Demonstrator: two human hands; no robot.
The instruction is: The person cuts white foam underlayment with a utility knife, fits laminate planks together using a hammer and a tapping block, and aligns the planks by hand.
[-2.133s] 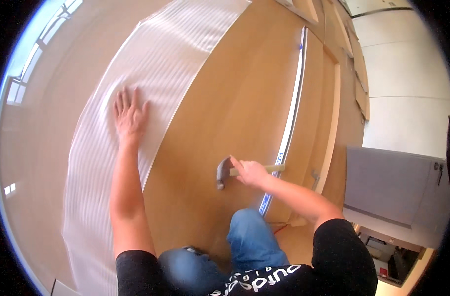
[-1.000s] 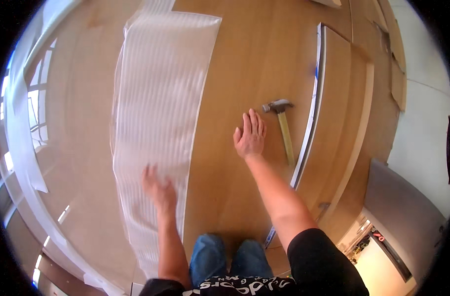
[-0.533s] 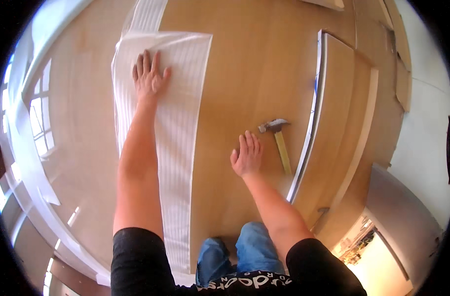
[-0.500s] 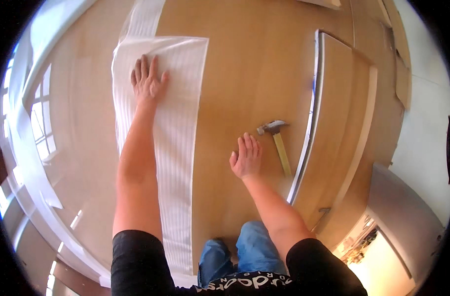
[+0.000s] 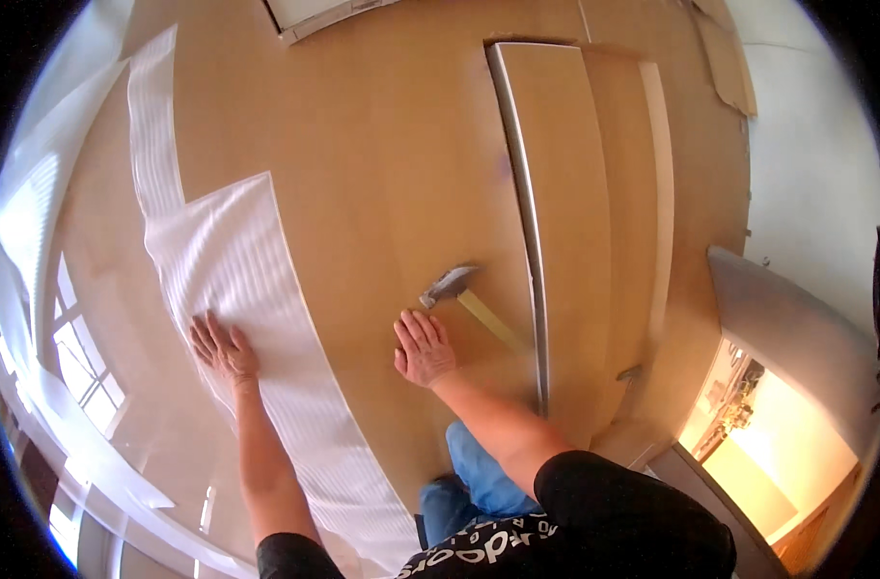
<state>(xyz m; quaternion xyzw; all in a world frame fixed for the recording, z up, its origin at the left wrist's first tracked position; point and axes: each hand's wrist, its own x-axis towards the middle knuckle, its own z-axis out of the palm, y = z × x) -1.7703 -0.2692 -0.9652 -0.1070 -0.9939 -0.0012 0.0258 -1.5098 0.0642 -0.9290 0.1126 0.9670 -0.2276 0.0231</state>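
Observation:
Fingers spread, my left hand [image 5: 226, 349] lies flat on a strip of white ribbed underlay sheet [image 5: 257, 261] near its left edge. The sheet rests on a light-brown wood-look floor [image 5: 363, 125]. My right hand [image 5: 426, 349] is planted on the bare floor to the right of the sheet, fingers stretched out and nothing held. Just beyond its fingertips lies a claw hammer [image 5: 452, 285] with a metal head and a pale yellow handle, which slants toward the lower right. Hand and hammer do not visibly overlap.
A long brown plank or panel [image 5: 565, 193] with a pale left edge lies right of the hammer. Another small tool [image 5: 630, 372] rests farther right. White sheeting [image 5: 35, 289] runs along the far left. A grey panel [image 5: 787, 309] stands at the right beside a lit opening.
My left hand has slid back toward me along the white sheet, still flat. The view has turned, so floor, sheet and hammer appear tilted; my right hand stays on the floor near the hammer.

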